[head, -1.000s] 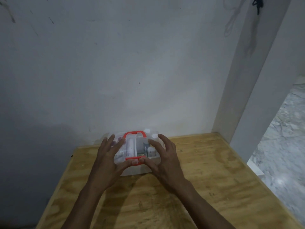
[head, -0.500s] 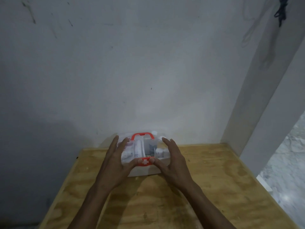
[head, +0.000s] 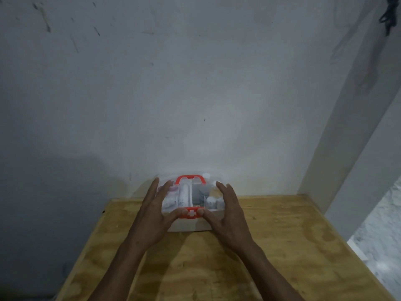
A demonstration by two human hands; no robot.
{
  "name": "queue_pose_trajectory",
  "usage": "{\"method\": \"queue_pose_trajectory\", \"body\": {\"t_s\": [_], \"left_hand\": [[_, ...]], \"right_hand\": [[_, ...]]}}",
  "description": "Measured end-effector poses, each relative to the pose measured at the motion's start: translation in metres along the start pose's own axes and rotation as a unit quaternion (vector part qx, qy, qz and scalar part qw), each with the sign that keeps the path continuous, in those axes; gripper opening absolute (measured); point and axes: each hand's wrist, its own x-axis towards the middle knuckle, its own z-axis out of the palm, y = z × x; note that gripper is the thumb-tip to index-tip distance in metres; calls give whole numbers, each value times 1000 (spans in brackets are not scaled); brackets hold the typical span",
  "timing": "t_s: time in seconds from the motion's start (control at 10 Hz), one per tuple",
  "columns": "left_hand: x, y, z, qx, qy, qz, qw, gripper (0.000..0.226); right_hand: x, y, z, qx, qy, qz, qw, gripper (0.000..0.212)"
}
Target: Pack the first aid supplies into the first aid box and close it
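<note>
1. The first aid box [head: 191, 205], clear plastic with its lid down, sits on the wooden surface [head: 271, 246] at the far edge, close against the grey wall [head: 195, 94].
2. A red handle [head: 190, 178] arches over the far side of the lid, and a red latch [head: 191, 213] with a white cross sits on the near front edge.
3. The left hand [head: 155, 213] reaches in from the lower left, fingers spread and stretched along the left side of the lid, thumb tip pressed on the latch's left end.
4. The right hand [head: 227, 213] mirrors it from the lower right, fingers spread over the right side of the lid, thumb tip on the latch's right end.
5. Both forearms run straight up from the near edge, angled inward toward the box.
6. Through the lid show white tubes and small bottles, too blurred to tell apart.
</note>
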Motion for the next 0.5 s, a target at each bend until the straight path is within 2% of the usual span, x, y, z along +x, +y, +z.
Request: {"method": "queue_pose_trajectory", "body": {"t_s": [0.2,0.4,0.5], "left_hand": [[-3,8,-3,12,1,-20,1000,94],[-14,18,-6,76,16,-39,996,113],[-36,24,-3,40,72,-11,997,108]], "right_hand": [[-1,-4,-2,-8,-11,8,1000,93],[-13,-16,-15,-28,-43,16,999,100],[-37,-16,-33,-22,-7,-22,999,92]]}}
